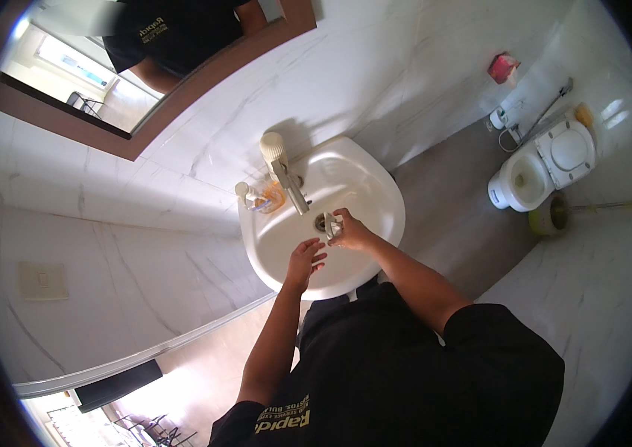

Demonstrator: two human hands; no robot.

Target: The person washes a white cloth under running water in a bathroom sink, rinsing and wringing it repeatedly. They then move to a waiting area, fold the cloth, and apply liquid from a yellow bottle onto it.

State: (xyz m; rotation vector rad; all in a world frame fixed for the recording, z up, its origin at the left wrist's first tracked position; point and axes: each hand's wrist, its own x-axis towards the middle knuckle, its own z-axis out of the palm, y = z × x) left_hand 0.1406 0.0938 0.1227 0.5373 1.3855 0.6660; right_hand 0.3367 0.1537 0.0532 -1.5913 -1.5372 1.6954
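Standing over a white pedestal washbasin (375, 186) set against a marble-patterned wall (144, 216), the person holds both hands inside the bowl, where any run-off drains away. A wood-framed mirror (182, 104) hangs above, and a white toilet (536, 171) with its lid up stands well apart to the right, a yellow brush holder (551, 217) just beside it on the grey floor (450, 216).

The chrome tap (291, 186) reaches out over the bowl so its spout ends just above the drain (320, 221). A soap dispenser with orange liquid (267, 197) sits on the basin's rim beside the tap, within easy reach.

The right hand (352, 232) is nearest the drain, its fingers curled around a small pale object (332, 226), held low under the spout; what it is cannot be told at this size. The left hand (305, 261) hovers just beside it, palm up and fingers loosely spread, holding nothing, cupped as if to catch water.
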